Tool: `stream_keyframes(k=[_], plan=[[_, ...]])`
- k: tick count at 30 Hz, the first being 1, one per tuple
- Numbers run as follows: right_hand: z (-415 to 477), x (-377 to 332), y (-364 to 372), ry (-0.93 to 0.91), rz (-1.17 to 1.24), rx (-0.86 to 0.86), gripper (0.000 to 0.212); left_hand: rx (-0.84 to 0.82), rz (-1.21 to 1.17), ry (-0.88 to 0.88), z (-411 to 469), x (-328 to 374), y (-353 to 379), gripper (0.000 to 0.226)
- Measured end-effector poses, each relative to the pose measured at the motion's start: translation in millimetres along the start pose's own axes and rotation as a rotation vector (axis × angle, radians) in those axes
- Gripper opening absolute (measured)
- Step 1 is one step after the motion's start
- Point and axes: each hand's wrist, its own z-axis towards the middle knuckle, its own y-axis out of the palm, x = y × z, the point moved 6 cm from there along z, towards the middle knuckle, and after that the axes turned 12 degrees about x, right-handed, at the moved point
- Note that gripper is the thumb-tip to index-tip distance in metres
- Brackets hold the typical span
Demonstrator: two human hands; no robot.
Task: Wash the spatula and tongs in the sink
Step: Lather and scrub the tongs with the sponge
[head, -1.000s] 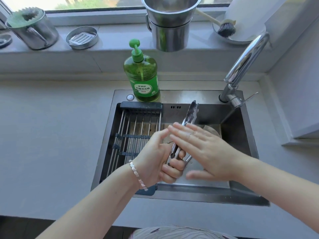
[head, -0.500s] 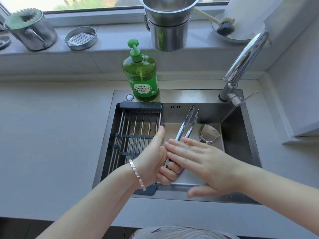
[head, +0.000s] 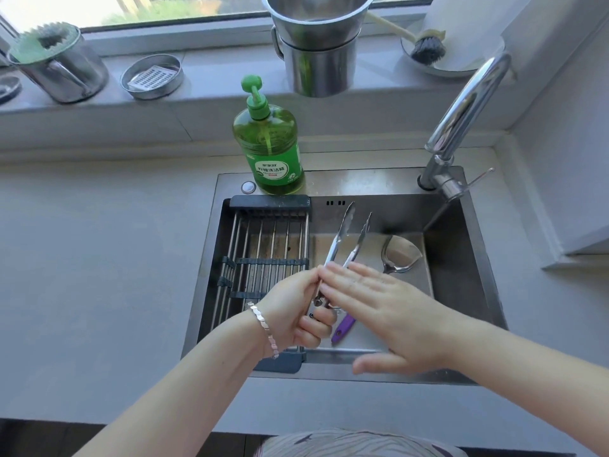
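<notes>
Tongs point up-frame from the left grip, which clasps their hinge end; the right grip, flat and straight, lies across them.

1. The tongs: bare silver metal, no pattern.
2. The spatula: silver blade, at 3 o'clock of the tongs; purple handle.
3. The soap bottle: translucent green with a green pump; green label with white characters.
4. The drying rack, at 6 o'clock of the soap bottle: silver rods, dark grey frame and cross-strips.
5. The sink: steel grey.
6. The countertop: plain pale grey.
7. The bracelet: silver, segmented links.
8. The garment, at 6 o'clock of the sink: pale with dark streaks.
</notes>
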Motion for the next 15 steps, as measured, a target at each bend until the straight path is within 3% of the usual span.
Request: stream_keyframes(k=[2,5,8,11,15], plan=[[-1,2,-3,0.037,0.066,0.045,0.079,0.063,0.013,0.006,4,0,-6,0.048],[-6,29,-21,0.284,0.185,0.264,0.071,0.235,0.045,0.074,15,5,-18,0.05],[-14,33,-27,0.398,0.209,0.439,0.066,0.441,0.461,0.291,18,14,-25,0.039],[-12,23,-16,0.347,0.086,0.394,0.065,0.571,0.956,0.575,11,22,-19,0.03],[-6,11,12,0.325,-0.028,0.201,0.081,0.64,1.204,0.808,0,27,5,0.033]])
